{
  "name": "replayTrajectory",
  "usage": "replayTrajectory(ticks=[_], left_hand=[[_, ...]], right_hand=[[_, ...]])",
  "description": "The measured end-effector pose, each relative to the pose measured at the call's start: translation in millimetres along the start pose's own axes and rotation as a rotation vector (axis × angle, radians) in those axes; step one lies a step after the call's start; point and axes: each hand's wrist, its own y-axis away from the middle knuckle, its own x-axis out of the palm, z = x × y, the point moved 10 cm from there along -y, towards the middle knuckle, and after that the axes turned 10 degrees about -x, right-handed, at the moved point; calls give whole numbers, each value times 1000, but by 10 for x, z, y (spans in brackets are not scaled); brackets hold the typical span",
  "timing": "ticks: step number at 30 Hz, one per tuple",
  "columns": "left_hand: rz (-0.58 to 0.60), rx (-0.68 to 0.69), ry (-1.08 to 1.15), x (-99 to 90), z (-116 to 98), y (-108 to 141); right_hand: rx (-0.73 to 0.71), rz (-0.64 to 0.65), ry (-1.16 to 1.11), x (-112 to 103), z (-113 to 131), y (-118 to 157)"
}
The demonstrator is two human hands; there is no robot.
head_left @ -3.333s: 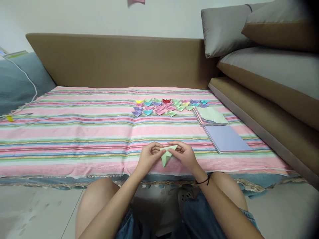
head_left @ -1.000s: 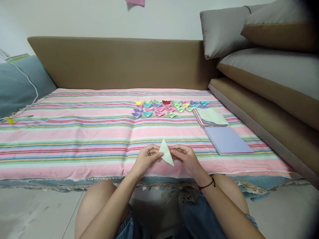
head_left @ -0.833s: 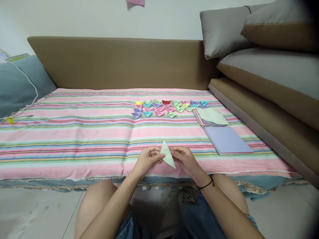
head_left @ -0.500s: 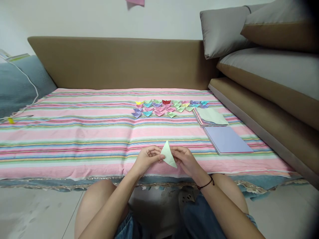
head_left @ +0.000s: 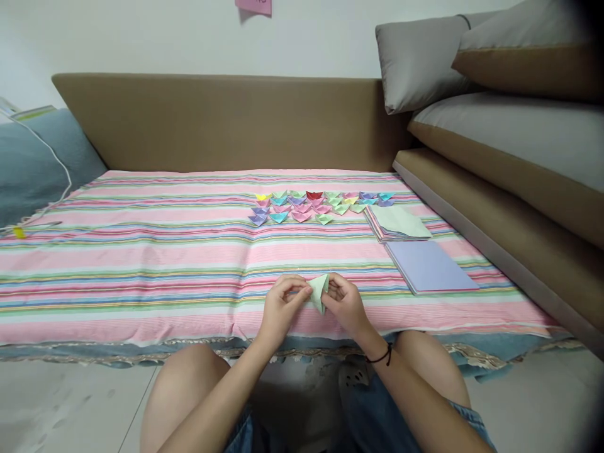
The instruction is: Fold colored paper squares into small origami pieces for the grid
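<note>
A small pale green folded paper is held up between my two hands, above the front of the striped cloth. My left hand pinches its left corner between thumb and fingers. On the other side, my right hand grips the right part, its thumb on the near face and its fingers curled behind. A fold stands slightly apart along the paper's right side. Beyond my hands, several small folded paper boats in many colours sit in rows on the cloth.
A stack of coloured paper sheets with pale green on top lies to the right. Nearer is a lavender paper stack. Grey-brown cushions are piled along the right side. Scissors and a white cable are at the left.
The paper has turned in my hands from an upright triangle to one with its point downward, and its right side now shows a fold. My right hand has shifted its grip.
</note>
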Motion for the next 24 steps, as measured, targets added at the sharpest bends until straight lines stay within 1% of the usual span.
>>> replayTrajectory(ticks=[2, 4, 6, 8, 14, 19, 21, 24], left_hand=[[7, 34, -44, 55, -40, 33], [46, 24, -22, 135, -25, 54], [69, 24, -12, 199, -10, 72], [64, 38, -33, 233, -1, 87], [7, 49, -155, 242, 6, 111], [-3, 86, -149, 217, -43, 108], [-48, 112, -161, 169, -60, 111], [-208, 162, -264, 32, -106, 142]], right_hand=[[-52, -35, 79, -44, 39, -25], [-94, -61, 131, -85, 61, -48], [-121, -82, 167, -120, 67, -60], [-133, -86, 203, -131, 70, -59], [-207, -65, 285, -94, 182, -44], [-230, -77, 291, -118, 191, -49], [-234, -93, 278, -142, 190, -42], [-283, -104, 298, -145, 253, -24]])
